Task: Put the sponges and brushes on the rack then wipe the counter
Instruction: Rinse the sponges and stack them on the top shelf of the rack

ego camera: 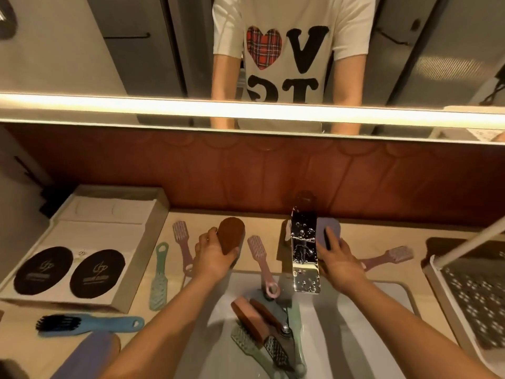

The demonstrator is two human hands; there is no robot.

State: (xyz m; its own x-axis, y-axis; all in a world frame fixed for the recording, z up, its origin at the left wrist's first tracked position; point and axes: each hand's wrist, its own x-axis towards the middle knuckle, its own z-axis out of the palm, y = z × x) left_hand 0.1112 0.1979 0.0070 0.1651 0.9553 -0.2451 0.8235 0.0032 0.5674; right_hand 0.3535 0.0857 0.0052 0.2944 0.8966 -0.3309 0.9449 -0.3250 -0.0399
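On my feed, a chrome faucet (304, 250) speckled with water drops stands at the back of a white sink basin (341, 337), its flat spout reaching out over the bowl. Far left I see a beige tray (153, 214) holding folded white towels (109, 212) at its far end. At its near end lie a dark oval pad (43, 269) and a second oval pad (97, 273) side by side, each with a pale logo I cannot read. Behind everything runs a reddish-brown wall panel (246, 170). Above it is a mirror (82, 50) with a glowing light strip (136, 106) along its lower edge.
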